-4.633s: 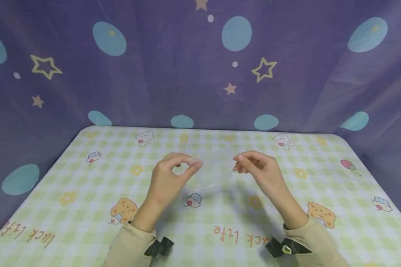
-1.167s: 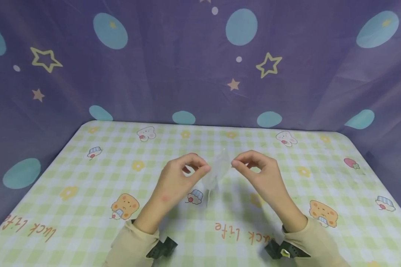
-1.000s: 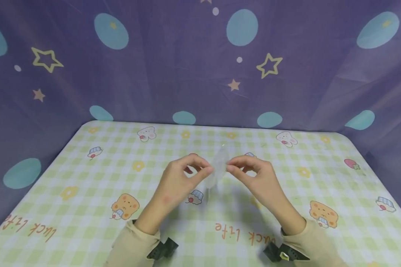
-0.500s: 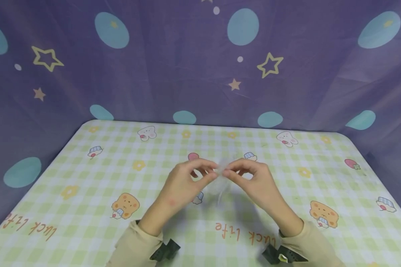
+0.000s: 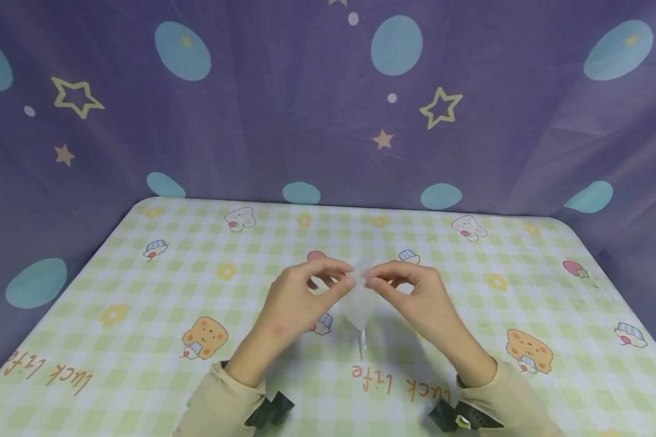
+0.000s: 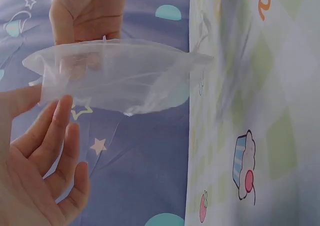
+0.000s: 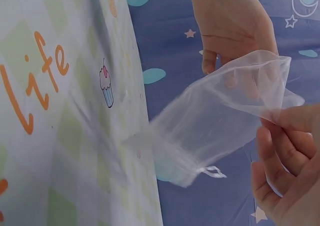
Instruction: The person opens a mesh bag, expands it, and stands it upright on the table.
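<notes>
A sheer white mesh pouch [image 5: 358, 306] hangs between the two hands over the middle of the table. Its wider end is held up and its body tapers downward. My left hand [image 5: 300, 300] pinches one side of the upper edge between thumb and index finger. Opposite it, my right hand [image 5: 421, 297] pinches the other side, fingertips close to the left ones. In the right wrist view the pouch [image 7: 215, 116] spreads out, see-through, with a small white cord loop [image 7: 214, 172] at its lower end. The left wrist view shows the pouch [image 6: 120, 78] puffed out lengthwise.
A green-and-white checked tablecloth [image 5: 158, 285] with printed cartoons and lettering covers the table. Behind it and at the sides hangs a purple curtain [image 5: 284, 109] with stars and blue ovals. Dark wrist devices [image 5: 270, 409] sit at both beige sleeves [image 5: 221, 403].
The hands stood wider apart with the pouch stretched between them. Later the right hand was off the pouch; it has since moved left and pinched its edge. The pouch now hangs lower.
</notes>
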A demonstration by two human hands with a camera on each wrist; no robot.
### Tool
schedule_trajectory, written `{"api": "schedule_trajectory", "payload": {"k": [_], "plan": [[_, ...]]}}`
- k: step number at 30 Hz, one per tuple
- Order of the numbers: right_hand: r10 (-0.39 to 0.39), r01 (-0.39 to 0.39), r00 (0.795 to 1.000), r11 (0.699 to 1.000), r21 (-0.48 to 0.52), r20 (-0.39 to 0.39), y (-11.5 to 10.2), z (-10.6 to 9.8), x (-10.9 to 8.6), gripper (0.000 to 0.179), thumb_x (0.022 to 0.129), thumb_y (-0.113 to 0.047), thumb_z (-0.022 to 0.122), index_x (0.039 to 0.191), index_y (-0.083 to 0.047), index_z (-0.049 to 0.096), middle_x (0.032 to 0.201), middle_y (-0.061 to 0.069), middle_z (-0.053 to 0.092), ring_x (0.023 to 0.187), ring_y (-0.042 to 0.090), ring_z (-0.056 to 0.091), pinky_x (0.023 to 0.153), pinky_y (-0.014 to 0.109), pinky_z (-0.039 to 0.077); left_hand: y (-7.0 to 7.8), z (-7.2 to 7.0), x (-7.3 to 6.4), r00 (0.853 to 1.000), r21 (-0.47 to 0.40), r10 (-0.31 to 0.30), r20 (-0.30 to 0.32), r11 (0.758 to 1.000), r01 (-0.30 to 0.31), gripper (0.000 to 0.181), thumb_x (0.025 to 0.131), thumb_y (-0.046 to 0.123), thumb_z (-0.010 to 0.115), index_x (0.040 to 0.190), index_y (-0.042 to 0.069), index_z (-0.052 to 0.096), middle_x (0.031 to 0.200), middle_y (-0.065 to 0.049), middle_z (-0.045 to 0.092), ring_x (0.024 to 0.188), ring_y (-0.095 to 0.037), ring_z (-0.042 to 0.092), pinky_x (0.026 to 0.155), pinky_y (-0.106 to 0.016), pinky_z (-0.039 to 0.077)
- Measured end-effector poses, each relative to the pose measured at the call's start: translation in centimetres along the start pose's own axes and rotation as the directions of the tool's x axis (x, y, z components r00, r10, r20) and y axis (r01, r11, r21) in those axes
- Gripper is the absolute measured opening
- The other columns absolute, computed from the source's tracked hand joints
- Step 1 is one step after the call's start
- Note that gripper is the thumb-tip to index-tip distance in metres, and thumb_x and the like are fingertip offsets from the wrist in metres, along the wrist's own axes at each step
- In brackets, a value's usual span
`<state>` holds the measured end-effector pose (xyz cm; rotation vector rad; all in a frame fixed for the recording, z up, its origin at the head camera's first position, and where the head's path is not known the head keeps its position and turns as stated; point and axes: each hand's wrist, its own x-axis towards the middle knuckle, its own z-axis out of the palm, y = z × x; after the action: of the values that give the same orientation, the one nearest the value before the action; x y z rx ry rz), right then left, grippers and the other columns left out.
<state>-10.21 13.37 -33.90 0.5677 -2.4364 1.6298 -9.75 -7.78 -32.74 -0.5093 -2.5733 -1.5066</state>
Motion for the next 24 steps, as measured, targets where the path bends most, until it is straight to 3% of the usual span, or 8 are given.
{"api": "schedule_trajectory", "payload": {"k": [6,12,19,24], "plan": [[-0.031,0.032,0.999,0.999,-0.036,0.039,-0.07,0.14,0.00,0.008,0.090,-0.014,0.074,0.097,-0.014,0.077,0.091,-0.008,0.073,0.081,0.013,0.063,0.076,0.029,0.051,0.13,0.06,-0.04,1.000,0.025,0.002,-0.014,1.000,-0.001,0.005,0.090,0.027,0.075,0.091,0.024,0.078,0.088,0.018,0.072,0.078,-0.001,0.063,0.082,-0.037,0.050],[-0.010,0.010,1.000,1.000,-0.025,0.027,-0.21,0.14,-0.05,0.006,0.092,-0.017,0.073,0.095,-0.014,0.077,0.089,-0.009,0.073,0.081,0.013,0.063,0.076,0.029,0.050,0.24,0.16,-0.02,1.000,0.013,-0.003,-0.016,1.000,0.003,0.004,0.087,0.023,0.078,0.084,0.025,0.076,0.082,0.019,0.071,0.079,-0.001,0.063,0.081,-0.036,0.049],[0.009,-0.009,1.000,1.000,-0.026,-0.026,-0.26,0.05,-0.05,0.005,0.090,-0.017,0.075,0.090,-0.012,0.076,0.085,-0.007,0.072,0.078,0.013,0.063,0.076,0.029,0.050,0.18,0.13,0.04,0.999,0.016,0.002,-0.047,1.000,-0.002,0.006,0.085,0.021,0.080,0.089,0.022,0.075,0.083,0.018,0.069,0.079,-0.001,0.062,0.078,-0.036,0.050],[0.006,-0.006,0.999,1.000,0.004,-0.035,-0.24,0.10,-0.07,0.005,0.088,-0.015,0.076,0.088,-0.010,0.075,0.084,-0.006,0.071,0.077,0.014,0.063,0.076,0.029,0.050,0.12,0.11,0.04,1.000,0.001,-0.009,-0.026,1.000,0.009,0.012,0.087,0.023,0.078,0.099,0.023,0.076,0.087,0.016,0.069,0.081,-0.004,0.063,0.079,-0.042,0.051]]}}
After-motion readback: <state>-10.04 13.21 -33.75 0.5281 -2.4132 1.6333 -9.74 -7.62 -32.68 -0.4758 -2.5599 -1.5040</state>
